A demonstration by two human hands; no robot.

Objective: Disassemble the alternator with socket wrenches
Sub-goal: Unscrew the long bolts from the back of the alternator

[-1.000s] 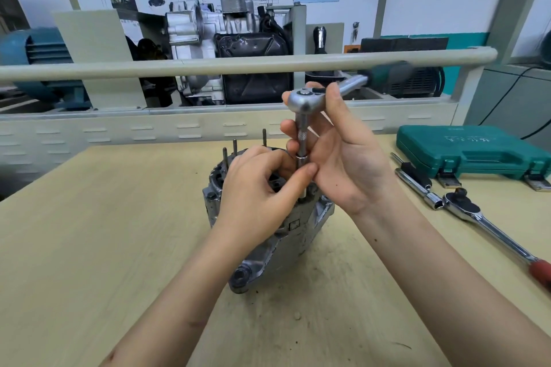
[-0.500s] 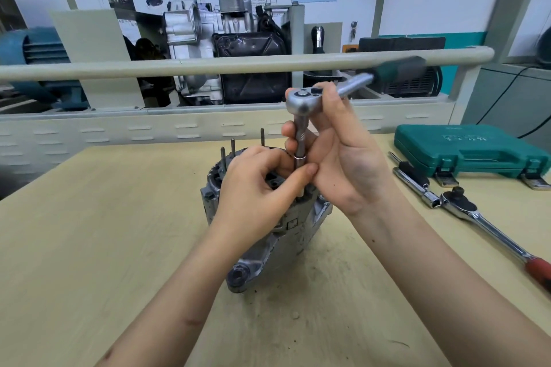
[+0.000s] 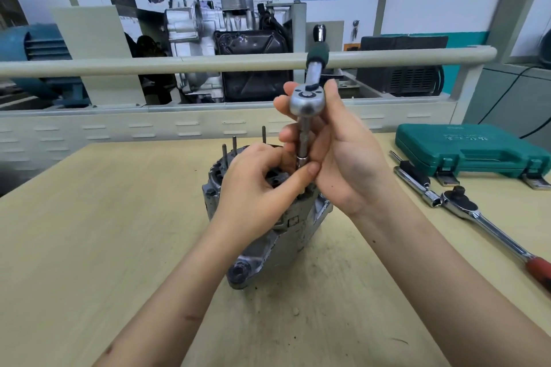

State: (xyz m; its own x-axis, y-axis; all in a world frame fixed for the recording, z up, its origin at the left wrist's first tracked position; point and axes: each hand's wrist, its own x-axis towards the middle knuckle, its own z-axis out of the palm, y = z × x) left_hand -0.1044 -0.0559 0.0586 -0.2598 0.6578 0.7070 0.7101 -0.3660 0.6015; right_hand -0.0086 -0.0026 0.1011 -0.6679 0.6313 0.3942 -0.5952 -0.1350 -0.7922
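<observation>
A grey metal alternator (image 3: 277, 244) stands on the wooden table (image 3: 89, 232), with thin studs sticking up at its back. Upright over its top is a small ratchet wrench (image 3: 307, 101) with a green handle and a long extension. My right hand (image 3: 343, 158) grips the ratchet head and the extension shaft. My left hand (image 3: 256, 191) rests on the alternator's top, thumb and fingers pinching the socket at the extension's lower end. The fastener under the socket is hidden.
A closed green tool case (image 3: 471, 152) lies at the right. In front of it lie a large ratchet with a red handle (image 3: 489, 223) and an extension bar (image 3: 414, 179). A beige rail (image 3: 119, 64) and engine display stand behind the table.
The ratchet handle has swung from pointing right to pointing away from me. Both hands stay at the alternator's top.
</observation>
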